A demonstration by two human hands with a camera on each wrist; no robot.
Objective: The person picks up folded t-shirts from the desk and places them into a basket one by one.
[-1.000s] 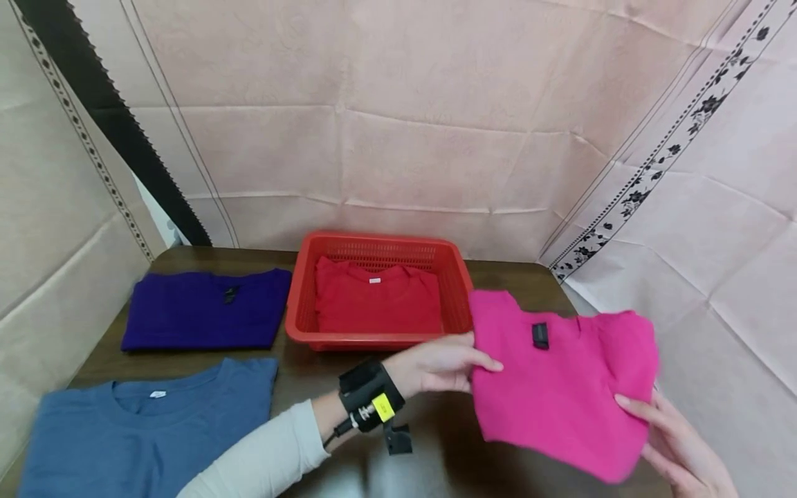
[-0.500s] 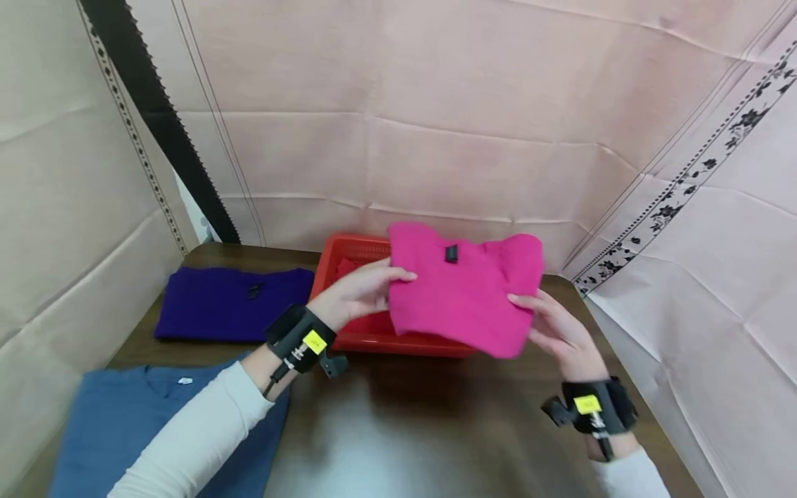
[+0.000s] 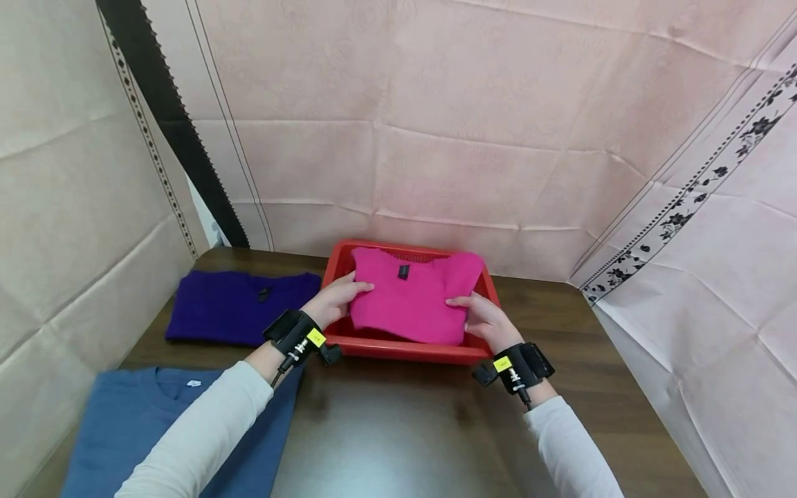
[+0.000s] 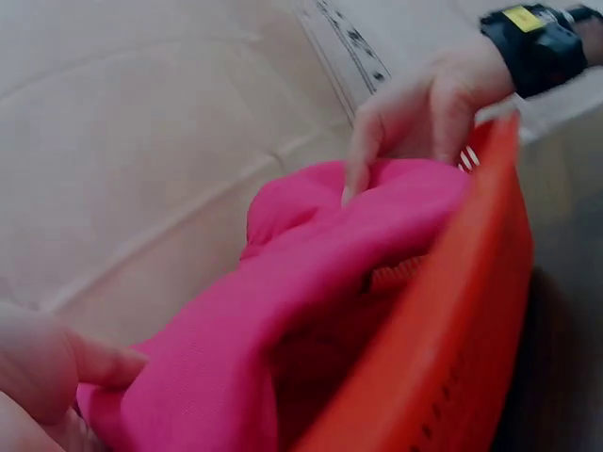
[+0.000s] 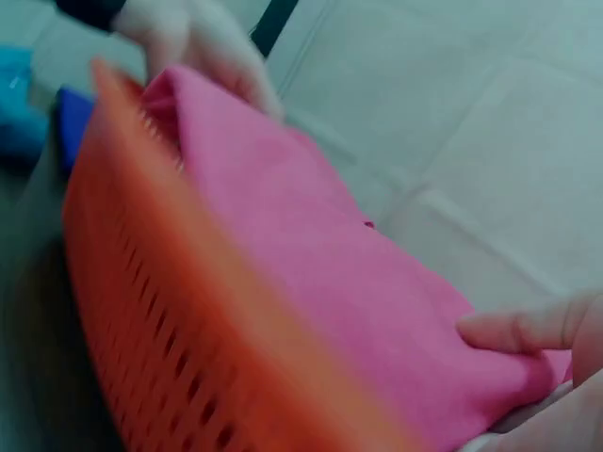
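Observation:
A folded pink T-shirt [image 3: 416, 301] with a black neck label lies within the outline of the red plastic basket [image 3: 405, 351]. My left hand [image 3: 339, 296] pinches its left side, thumb on top. On the opposite side my right hand [image 3: 487, 321] pinches the cloth the same way. In the left wrist view the pink T-shirt [image 4: 245, 311] sags between both hands at the level of the basket rim [image 4: 452, 311]. The right wrist view has the right thumb [image 5: 518, 330] pressing on the fabric. The red T-shirt in the basket is hidden beneath the pink one.
A folded purple T-shirt [image 3: 230, 308] lies left of the basket on the brown wooden table [image 3: 386, 429]. Nearer, a folded blue T-shirt [image 3: 131, 422] is partly covered by the left sleeve [image 3: 199, 429]. Pale cloth walls [image 3: 386, 159] stand behind and at both sides.
Both hands have carried the pink T-shirt from the right side of the table leftward, over the red basket, and then lowered it. The red T-shirt has gone out of sight under it.

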